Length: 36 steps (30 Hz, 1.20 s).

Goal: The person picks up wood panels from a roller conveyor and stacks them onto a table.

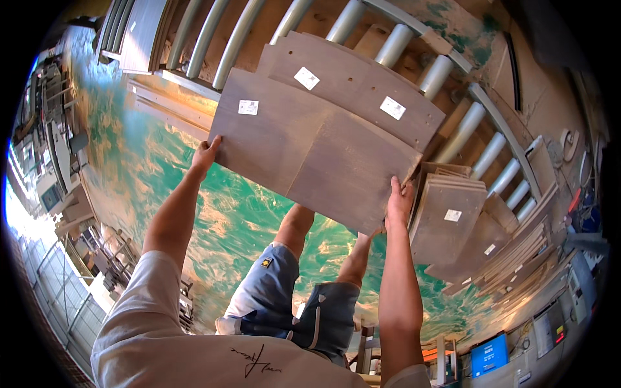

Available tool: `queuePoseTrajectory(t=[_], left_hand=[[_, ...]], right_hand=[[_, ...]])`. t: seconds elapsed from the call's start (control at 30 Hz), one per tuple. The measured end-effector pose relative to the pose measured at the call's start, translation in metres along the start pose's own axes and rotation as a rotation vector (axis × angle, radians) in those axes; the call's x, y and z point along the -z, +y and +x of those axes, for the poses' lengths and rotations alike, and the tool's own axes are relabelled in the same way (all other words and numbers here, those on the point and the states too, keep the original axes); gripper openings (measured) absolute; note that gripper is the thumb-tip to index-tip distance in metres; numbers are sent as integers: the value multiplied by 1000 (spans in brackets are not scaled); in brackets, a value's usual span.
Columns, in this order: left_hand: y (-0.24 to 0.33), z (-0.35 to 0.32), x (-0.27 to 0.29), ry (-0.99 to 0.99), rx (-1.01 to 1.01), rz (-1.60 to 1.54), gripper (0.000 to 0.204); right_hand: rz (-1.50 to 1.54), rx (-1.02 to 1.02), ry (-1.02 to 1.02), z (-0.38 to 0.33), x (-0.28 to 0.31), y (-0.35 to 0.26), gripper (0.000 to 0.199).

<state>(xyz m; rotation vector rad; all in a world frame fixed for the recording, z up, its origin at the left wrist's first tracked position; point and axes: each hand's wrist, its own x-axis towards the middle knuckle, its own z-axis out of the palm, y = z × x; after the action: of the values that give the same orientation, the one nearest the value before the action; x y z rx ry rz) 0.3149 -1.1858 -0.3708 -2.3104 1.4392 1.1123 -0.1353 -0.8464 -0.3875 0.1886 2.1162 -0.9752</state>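
A wide grey-brown board (272, 129) is held out in front of me, tilted, with a small white label near its far left corner. A thin line crosses its middle; whether it is one board or two side by side I cannot tell. My left hand (206, 156) is closed on the left edge near the near corner. On the right edge my right hand (399, 202) is closed, thumb on top, its other fingers mostly hidden. Just beyond, partly covered, lie similar drilled boards (349, 81) with two white labels, over the rollers.
A roller conveyor (394, 45) curves across the far side. To the right stands a stack of labelled boards (446, 223), with more boards (527, 249) beyond it. A pale panel stack (143, 39) sits at the far left. Dust streaks the green floor (226, 226). A blue screen (490, 355) stands lower right.
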Motion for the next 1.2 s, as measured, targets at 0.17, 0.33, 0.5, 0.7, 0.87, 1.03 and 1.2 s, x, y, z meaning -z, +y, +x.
queuePoseTrajectory(t=[0.17,0.33,0.5,0.7,0.87,1.03,1.2], left_hand=[[19,-59,32,-80,104,36,64],[15,-122,85,-95,120,-225,60],[65,-244,114,-78,-152,-304,55],[144,-394,26,-330,-355,-71,40],[113,-482,-112,-765,-437,165,44],[130,-678,-261,-1187,-468,249,56],[54,-922,-352,-1656,-630,460,59]], right_hand=[[-64,-224,37,-7,44,-12,52],[-42,-259,-39,-15,85,-41,57],[170,-207,11,-91,205,-71,53],[175,-125,68,-143,441,53,44],[5,-332,658,-324,599,175,57],[273,-542,1144,-634,639,324,69],[817,-692,1764,-854,456,444,63]])
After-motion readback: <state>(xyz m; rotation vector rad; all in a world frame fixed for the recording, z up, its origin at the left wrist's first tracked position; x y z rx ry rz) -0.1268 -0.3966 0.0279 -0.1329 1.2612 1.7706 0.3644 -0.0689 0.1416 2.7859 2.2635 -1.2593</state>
